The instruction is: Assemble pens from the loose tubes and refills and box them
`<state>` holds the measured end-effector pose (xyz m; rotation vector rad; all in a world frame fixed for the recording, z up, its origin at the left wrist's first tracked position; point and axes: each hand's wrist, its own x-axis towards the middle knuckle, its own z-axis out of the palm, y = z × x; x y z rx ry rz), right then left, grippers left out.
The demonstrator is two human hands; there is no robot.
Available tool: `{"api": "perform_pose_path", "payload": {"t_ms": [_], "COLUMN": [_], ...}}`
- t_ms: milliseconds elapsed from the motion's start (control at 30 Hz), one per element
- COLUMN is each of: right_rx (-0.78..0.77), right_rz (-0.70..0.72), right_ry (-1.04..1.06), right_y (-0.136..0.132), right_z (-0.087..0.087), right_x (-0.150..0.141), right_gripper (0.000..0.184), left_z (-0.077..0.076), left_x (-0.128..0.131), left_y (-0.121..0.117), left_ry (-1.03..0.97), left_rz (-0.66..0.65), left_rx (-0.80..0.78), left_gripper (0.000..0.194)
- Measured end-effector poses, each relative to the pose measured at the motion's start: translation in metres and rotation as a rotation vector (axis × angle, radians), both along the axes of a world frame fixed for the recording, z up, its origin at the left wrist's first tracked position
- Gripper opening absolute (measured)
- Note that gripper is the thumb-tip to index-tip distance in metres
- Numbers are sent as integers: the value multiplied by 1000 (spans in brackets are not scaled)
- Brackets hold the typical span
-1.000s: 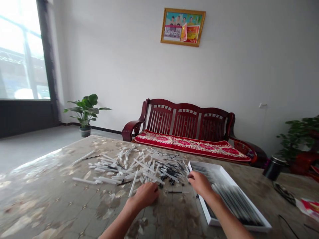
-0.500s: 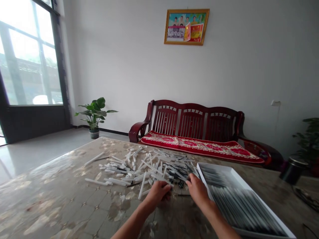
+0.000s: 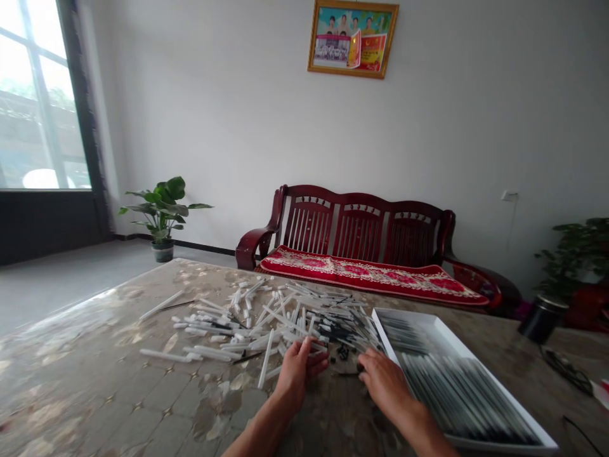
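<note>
Seen from the wearer's head, two bare hands work over a patterned table (image 3: 124, 393), at the near side of a loose heap of slim white tubes (image 3: 209, 351). The left hand (image 3: 299, 371) is palm inward at the heap's near edge, its fingers loosely bent and its thumb raised; whether anything is pinched there cannot be told. The right hand (image 3: 384, 381) is palm down, its fingers curled beside a thin dark rod (image 3: 346, 374) on the table; its fingertips are too blurred to show a grip. Small black bits (image 3: 341, 353) lie between the hands and the heap. Just to the right of the right hand is a shallow white box (image 3: 504, 397), filled with rows of slender, dark-and-clear sticks (image 3: 469, 390) (the rows look slightly smeared). A dark canister (image 3: 542, 318) stands beyond the box, with a black cord (image 3: 566, 371) near it. Behind the table is a dark red wooden bench (image 3: 361, 231) with a red floral cloth (image 3: 375, 274); a potted plant (image 3: 163, 212) stands to the left, and a gold-framed picture (image 3: 353, 39) hangs above.
</note>
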<state>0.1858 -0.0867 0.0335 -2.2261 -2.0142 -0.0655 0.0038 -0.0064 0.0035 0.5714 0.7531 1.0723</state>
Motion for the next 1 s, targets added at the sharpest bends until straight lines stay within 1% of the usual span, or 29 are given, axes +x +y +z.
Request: {"api": "perform_pose_path", "payload": {"t_ms": [100, 200, 333, 433, 533, 633, 733, 867, 1000], "right_rx": [23, 114, 222, 240, 250, 259, 256, 289, 395], "right_rz": [37, 42, 13, 28, 42, 9, -18, 5, 56], "right_ry": [-74, -93, 70, 208, 286, 325, 342, 364, 382], "right_y": [1, 3, 6, 7, 7, 6, 5, 6, 7], "right_z": [-6, -16, -24, -25, -26, -30, -34, -34, -30], "right_x": [2, 5, 7, 0, -9, -15, -17, -20, -21], "right_gripper": [22, 24, 18, 16, 16, 15, 14, 15, 17], "left_z": [0, -2, -4, -4, -5, -5, -5, -3, -2], "left_x": [1, 1, 2, 3, 3, 3, 3, 5, 5], "left_y": [-1, -1, 1, 3, 4, 4, 1, -2, 0], "left_ry": [-49, -100, -117, -131, -140, -131, -118, -104, -80], "left_rz": [-15, -25, 16, 37, 59, 60, 30, 16, 25], "left_rx": [-21, -13, -41, -53, -64, -58, -44, -50, -73], "left_gripper": [19, 19, 21, 21, 20, 22, 23, 18, 17]}}
